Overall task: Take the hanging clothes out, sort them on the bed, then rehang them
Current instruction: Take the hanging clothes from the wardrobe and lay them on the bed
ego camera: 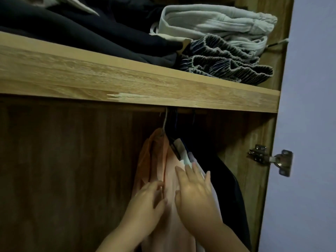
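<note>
Wardrobe | hanging clothes inside | hands touching them

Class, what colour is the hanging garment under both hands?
Pale peach-orange garment, seen in the head view.

We find no text, label, brand, number or sign that we can read anywhere in this view.
</note>
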Demonstrator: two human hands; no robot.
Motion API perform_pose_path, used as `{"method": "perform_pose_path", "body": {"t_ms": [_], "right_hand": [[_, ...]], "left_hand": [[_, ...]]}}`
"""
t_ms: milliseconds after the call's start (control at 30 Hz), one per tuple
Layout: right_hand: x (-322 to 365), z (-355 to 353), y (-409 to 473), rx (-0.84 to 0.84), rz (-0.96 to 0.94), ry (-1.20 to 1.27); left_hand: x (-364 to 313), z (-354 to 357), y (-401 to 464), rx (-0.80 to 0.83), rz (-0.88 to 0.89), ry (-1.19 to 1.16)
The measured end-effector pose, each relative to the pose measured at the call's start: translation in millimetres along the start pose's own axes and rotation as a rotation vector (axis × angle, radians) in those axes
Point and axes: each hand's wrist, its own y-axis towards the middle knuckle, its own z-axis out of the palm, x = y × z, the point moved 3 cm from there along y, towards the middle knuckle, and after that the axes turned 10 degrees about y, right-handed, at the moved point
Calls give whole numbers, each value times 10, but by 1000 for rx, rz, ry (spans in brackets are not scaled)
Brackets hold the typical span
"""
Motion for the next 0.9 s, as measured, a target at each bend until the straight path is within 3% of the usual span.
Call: {"method": "perform_pose_path", "body": {"t_ms": [133, 233, 400, 633, 767, 900], "right_hand": [[189, 223, 55, -105, -66, 49], [312, 217, 85, -96, -30, 330], [369, 312, 302, 25, 279, 964], [472, 631, 510, 191, 639, 1432], [545, 590, 592, 148, 658, 1673], [590, 471, 621, 124, 515, 1756]], "left_hand": [[169, 118, 139, 27, 28, -68], [275, 139, 153, 15, -15, -169], [415, 55, 178, 63, 11, -221], [570, -102, 169, 51, 22, -326], [655, -233, 133, -19, 65, -328], [734, -376, 113, -141, 57, -375]]}}
